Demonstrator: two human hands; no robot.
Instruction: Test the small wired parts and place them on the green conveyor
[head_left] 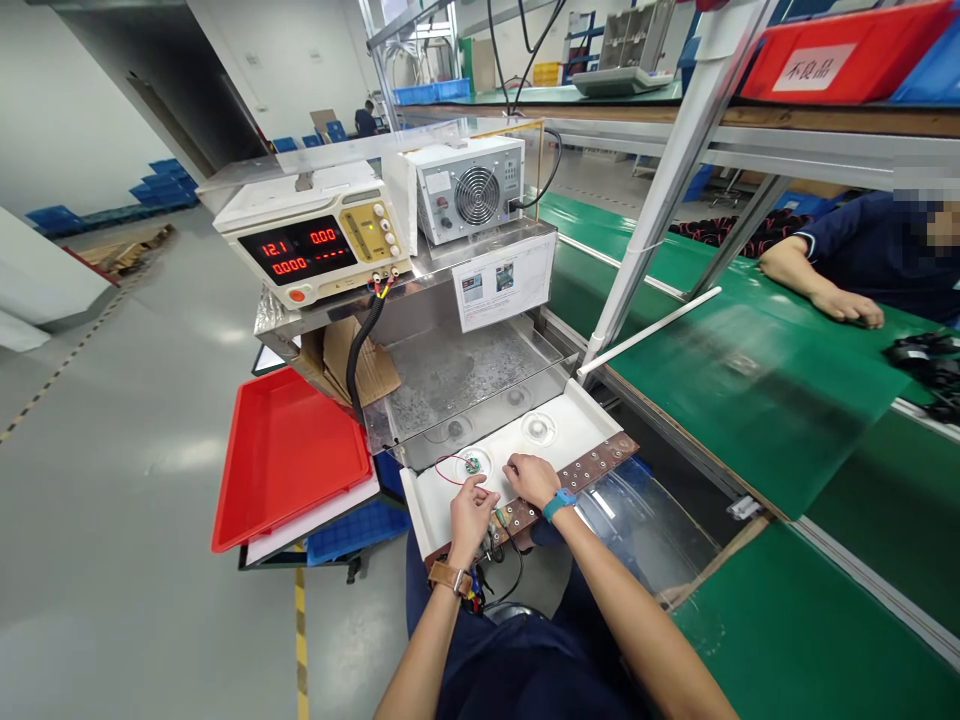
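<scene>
A small round green circuit board lies in a white round holder on the white tray. From the board a thin red wire loops leftward and back to my left hand, whose fingers pinch it just in front of the board. My right hand is right of the board, low over the tray, with fingers curled together; what they hold, if anything, is hidden. A brown strip with metal studs edges the tray, and a green clip with a black lead sits on it beside my left hand.
A power supply with red digits and a grey fan unit stand on a metal shelf behind the tray. A red bin is at left. On the right are a green bench, a slanted post and a co-worker's hand.
</scene>
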